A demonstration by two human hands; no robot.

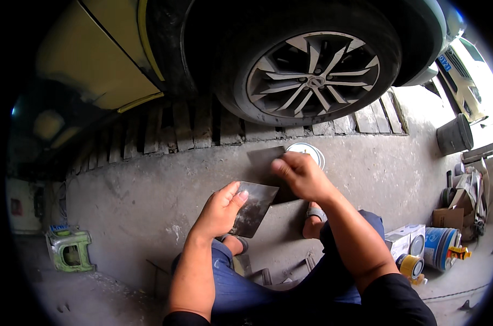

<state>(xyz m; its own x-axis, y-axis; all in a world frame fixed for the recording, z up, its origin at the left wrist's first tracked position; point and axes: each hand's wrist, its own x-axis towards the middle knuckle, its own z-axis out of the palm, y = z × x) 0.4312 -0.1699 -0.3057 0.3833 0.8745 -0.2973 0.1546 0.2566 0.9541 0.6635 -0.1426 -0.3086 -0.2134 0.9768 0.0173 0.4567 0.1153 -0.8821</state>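
My left hand (220,213) grips a flat, dark metal putty scraper (255,209) by its edge, thumb on top; grey smears mark its face. In my right hand (303,176) is a second thin metal scraper (264,158), its blade pointing left and partly blurred. The two blades are close together over the floor, the right one higher in the picture; whether they touch I cannot tell. Behind my right hand stands a round white can or lid (315,154), partly hidden by that hand.
A car's wheel (315,81) and yellowish door panel (116,65) are ahead, above a slatted floor grating (184,126). A green stool (71,249) stands left. On the right are a black bucket (454,135), a cardboard box (448,218) and several cans, including a blue pail (438,247).
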